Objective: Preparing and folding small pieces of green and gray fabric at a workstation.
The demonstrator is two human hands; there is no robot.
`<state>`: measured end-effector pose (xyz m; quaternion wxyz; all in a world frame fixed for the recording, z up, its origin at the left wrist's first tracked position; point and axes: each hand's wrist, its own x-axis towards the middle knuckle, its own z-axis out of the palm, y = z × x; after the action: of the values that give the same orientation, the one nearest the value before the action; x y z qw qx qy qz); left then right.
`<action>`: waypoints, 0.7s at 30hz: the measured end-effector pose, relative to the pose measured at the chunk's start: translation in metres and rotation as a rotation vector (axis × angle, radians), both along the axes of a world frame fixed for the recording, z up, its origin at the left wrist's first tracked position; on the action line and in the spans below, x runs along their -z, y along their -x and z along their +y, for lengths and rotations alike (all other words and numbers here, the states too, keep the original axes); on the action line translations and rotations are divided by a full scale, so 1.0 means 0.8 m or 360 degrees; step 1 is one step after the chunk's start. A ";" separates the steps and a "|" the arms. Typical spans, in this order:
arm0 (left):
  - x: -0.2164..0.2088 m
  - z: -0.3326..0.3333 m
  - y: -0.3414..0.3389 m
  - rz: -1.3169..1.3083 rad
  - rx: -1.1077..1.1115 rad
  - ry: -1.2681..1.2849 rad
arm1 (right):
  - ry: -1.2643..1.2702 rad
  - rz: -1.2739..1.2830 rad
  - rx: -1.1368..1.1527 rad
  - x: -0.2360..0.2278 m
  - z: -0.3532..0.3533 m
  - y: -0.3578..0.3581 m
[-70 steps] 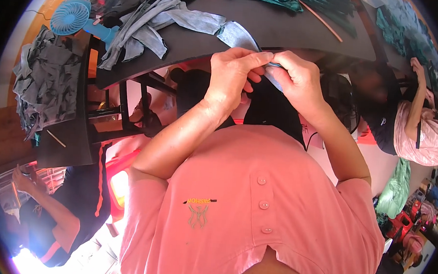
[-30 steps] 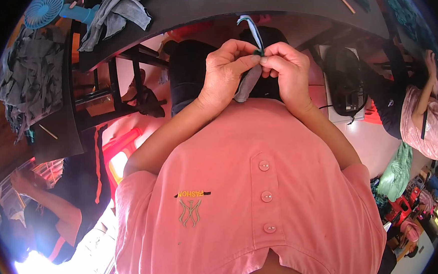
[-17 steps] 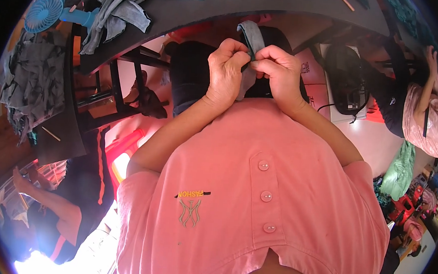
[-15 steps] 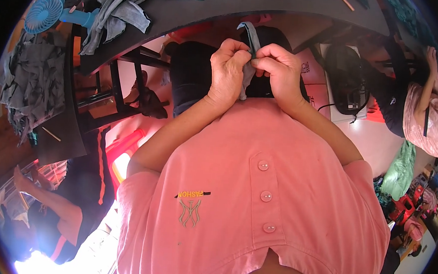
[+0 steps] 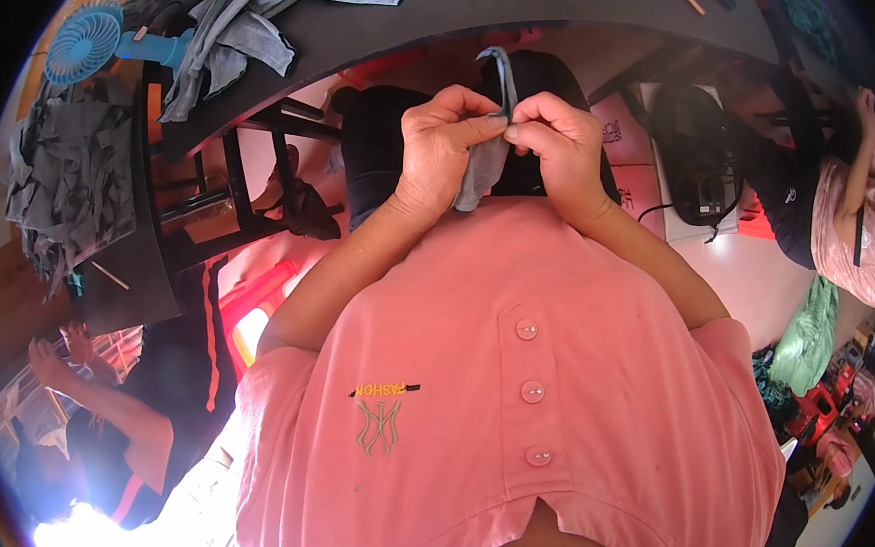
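A narrow strip of grey-blue fabric [image 5: 482, 171] is pinched between my two hands, just above my lap. My left hand [image 5: 442, 148] has thumb and fingertips pressed together on its edge. My right hand [image 5: 563, 149] pinches the same piece close beside, the fingertips of both hands nearly meeting. One end of the fabric curls up beyond the fingers, and the other hangs down below the left fingers toward my pink shirt. Whether something small is also between the fingertips is hidden.
Ahead is a dark table [image 5: 534, 1] with grey-blue fabric pieces [image 5: 256, 42] over its left edge and a blue fan [image 5: 84, 41] beside them. More grey fabric [image 5: 73, 176] is heaped at left. A black bag [image 5: 693, 154] is at right. Other people sit on both sides.
My left hand has shifted slightly left and its thumb now lies straighter along the fabric. More of the strip's lower part shows, spread out below the fingers.
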<state>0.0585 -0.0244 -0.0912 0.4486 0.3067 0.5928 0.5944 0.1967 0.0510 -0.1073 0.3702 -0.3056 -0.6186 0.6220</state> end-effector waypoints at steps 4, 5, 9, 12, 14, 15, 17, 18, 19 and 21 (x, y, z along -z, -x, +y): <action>0.019 -0.001 -0.001 0.0684 -0.0092 -0.0345 | 0.0047 -0.0108 -0.0055 -0.004 -0.003 0.004; 0.020 0.001 -0.003 0.0683 -0.0091 -0.0345 | 0.0093 -0.0089 -0.0028 -0.004 -0.005 0.006; 0.020 0.015 -0.012 0.0323 -0.0167 -0.0175 | 0.0083 -0.0085 -0.0023 -0.010 -0.002 0.008; 0.018 0.015 -0.017 -0.0206 -0.0129 0.0023 | 0.0287 -0.0039 0.0054 -0.012 0.001 0.006; 0.013 0.008 -0.018 -0.0021 0.0007 -0.0048 | 0.0358 -0.0006 0.0068 -0.010 0.001 -0.001; 0.009 0.006 -0.017 -0.0023 0.0011 -0.0046 | 0.0360 -0.0008 0.0072 -0.010 0.003 -0.004; 0.003 0.001 -0.014 -0.0172 0.0089 0.0130 | 0.0301 -0.0025 0.0014 -0.012 0.005 -0.006; 0.008 -0.001 -0.012 -0.0171 0.0090 0.0135 | 0.0305 -0.0023 0.0015 -0.013 0.004 -0.006; 0.013 -0.001 -0.011 -0.0120 0.0072 0.0092 | 0.0270 -0.0060 -0.0012 -0.014 0.003 -0.006; 0.020 0.000 -0.009 -0.0068 0.0053 0.0046 | 0.0232 -0.0094 -0.0041 -0.016 0.000 -0.004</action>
<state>0.0654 -0.0247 -0.1071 0.4753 0.2973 0.5865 0.5845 0.2000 0.0508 -0.0947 0.3204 -0.3419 -0.5862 0.6609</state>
